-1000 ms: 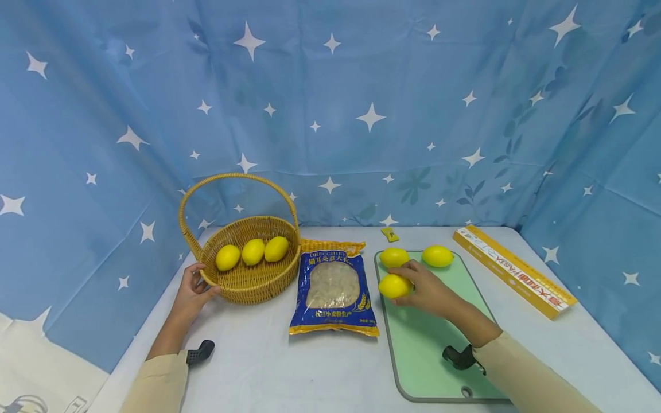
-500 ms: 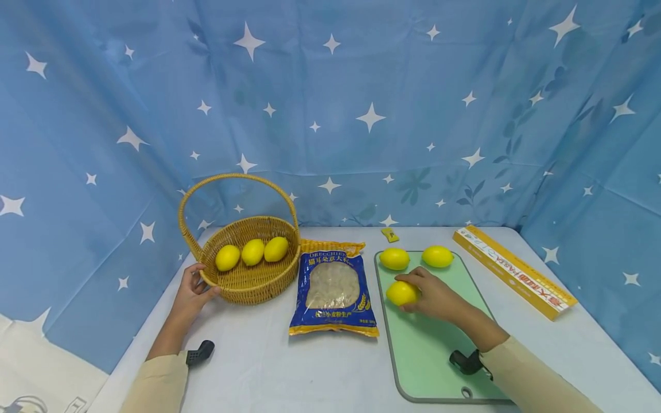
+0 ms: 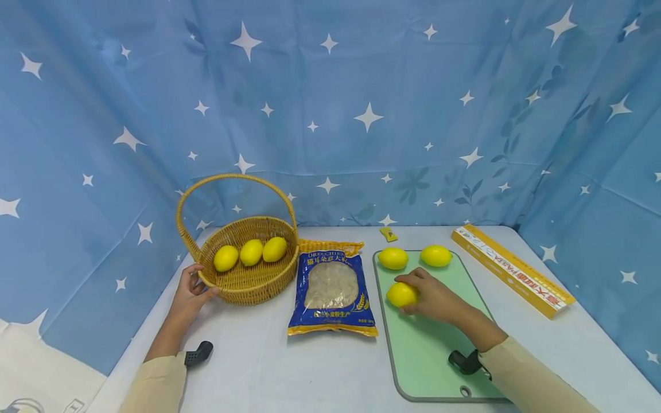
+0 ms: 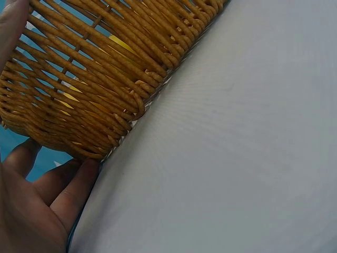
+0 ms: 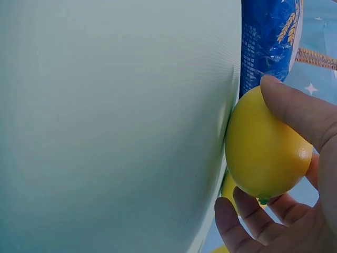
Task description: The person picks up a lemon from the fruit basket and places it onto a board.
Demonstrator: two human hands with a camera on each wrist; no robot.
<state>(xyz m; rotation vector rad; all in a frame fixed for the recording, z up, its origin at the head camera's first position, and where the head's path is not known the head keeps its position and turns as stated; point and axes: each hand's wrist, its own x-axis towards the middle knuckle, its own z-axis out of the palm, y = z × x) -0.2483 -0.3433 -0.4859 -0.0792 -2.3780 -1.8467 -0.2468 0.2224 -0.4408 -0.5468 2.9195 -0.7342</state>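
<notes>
Right hand and left hand are both occupied: one lemon is grasped by the right, apparently against the green board, and the wicker basket is gripped at its left side by the left. About halfway is the progress judged, since three basket lemons are seen against three at the board, the grasped one not yet released. From the left hand it is separated by the blue bag; beyond the right hand, two far lemons are laid.
</notes>
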